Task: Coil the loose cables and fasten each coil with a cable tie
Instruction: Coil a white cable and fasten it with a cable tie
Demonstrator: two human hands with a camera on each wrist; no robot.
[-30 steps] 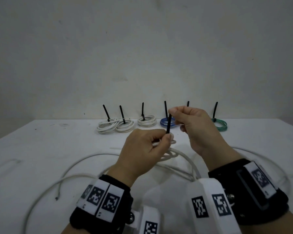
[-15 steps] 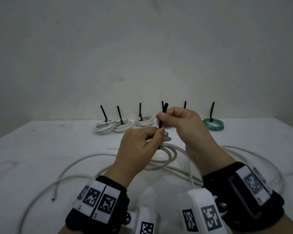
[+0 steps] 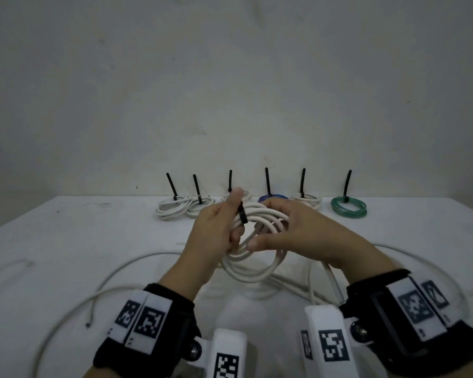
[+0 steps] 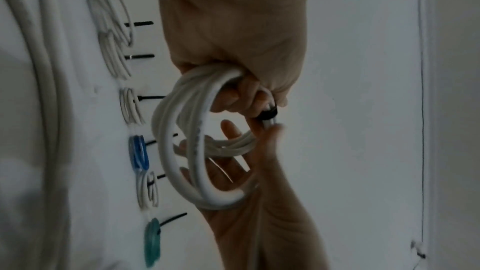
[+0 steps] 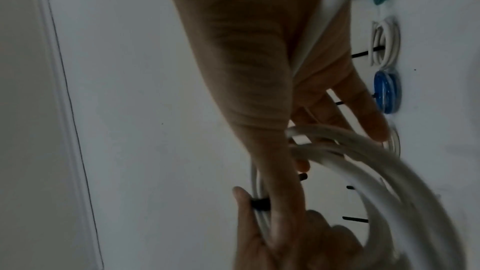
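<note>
1. Step in hand: fastening the white round-sheathed cable coil (image 3: 254,249) with a black plastic cable tie (image 3: 242,215); tie looks already wrapped round the bundle at the coil's far-left side, tail running up behind the left thumb.
2. Coil location: held in the air above the desk (image 3: 66,241) middle, not touching it; loose white cable (image 3: 126,268) trailing off below onto the near half.
3. Left hand (image 3: 216,233): grip pinching the coil at the tie, thumb up over the strap, other fingers curled round the strands (left wrist view confirms).
4. Right hand (image 3: 292,236): grip spread, fingers straight, cradling the coil's right side from behind; thumb laid across the front strands.
5. Next, by judgement: seize the tie tail with the right hand, pull snug while the left holds the loops together; risk of strands springing out if the pinch slackens.
6. Progress: six tied coils (image 3: 348,208) lined along the desk's far edge.
</note>
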